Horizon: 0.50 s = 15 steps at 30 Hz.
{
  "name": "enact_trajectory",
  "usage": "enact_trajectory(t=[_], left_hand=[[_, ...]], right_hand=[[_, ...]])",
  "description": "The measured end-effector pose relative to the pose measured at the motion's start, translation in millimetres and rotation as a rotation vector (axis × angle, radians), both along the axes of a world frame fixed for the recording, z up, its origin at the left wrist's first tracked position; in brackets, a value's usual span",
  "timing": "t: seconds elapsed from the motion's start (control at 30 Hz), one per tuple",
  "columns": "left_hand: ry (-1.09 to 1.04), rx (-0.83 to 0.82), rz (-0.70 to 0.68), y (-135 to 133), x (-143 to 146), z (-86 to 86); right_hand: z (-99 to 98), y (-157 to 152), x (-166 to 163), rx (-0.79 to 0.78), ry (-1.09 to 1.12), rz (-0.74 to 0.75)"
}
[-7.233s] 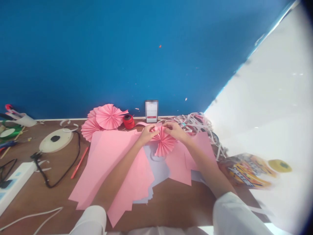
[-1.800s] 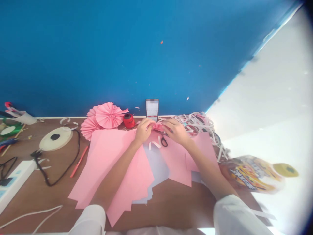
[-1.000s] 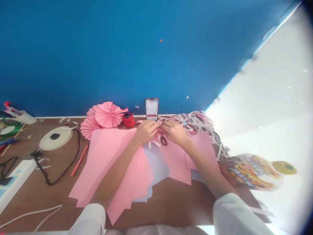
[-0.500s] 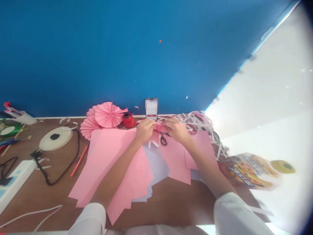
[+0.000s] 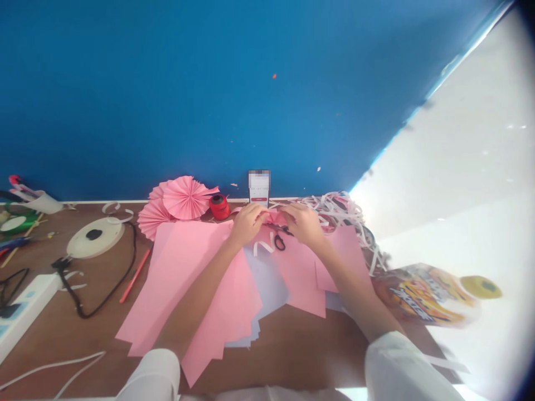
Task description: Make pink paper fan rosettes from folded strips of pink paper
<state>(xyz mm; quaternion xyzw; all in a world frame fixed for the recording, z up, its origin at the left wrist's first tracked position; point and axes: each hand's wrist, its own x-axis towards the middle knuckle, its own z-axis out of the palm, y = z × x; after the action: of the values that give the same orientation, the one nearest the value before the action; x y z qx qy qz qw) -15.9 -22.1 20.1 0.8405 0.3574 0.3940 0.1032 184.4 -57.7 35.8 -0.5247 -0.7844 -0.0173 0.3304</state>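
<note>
Pinching a folded pink paper (image 5: 273,216) just above frame centre with left hand (image 5: 248,221) and right hand (image 5: 304,224), fingers of both curled tight on its ends, wrists over loose pink sheets (image 5: 188,267). Just below the hands, black scissors (image 5: 279,242) and a white strip (image 5: 262,247) lying on the sheets. Farther out, phone (image 5: 259,188) propped against the blue wall (image 5: 167,83) above, red tape roll (image 5: 219,206) and finished pink fans (image 5: 184,197) to the left, tangle of white shreds (image 5: 338,209) to the right, snack bag (image 5: 422,301) at lower right.
</note>
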Motion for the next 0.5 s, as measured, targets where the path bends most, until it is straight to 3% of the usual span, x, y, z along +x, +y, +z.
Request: enact_trajectory(t=[0.1, 0.3, 0.5], left_hand=[[0.039, -0.044, 0.002, 0, -1, 3.1], [-0.043, -0.054, 0.154, -4, 5, 0.9], [-0.136, 0.072, 0.214, -10, 11, -3.9]], right_hand=[[-1.0, 2, 1, 0.074, -0.094, 0.077], [-2.8, 0, -5, 0.246, -0.232, 0.111], [-6.2, -4, -15, 0.266, -0.106, 0.047]])
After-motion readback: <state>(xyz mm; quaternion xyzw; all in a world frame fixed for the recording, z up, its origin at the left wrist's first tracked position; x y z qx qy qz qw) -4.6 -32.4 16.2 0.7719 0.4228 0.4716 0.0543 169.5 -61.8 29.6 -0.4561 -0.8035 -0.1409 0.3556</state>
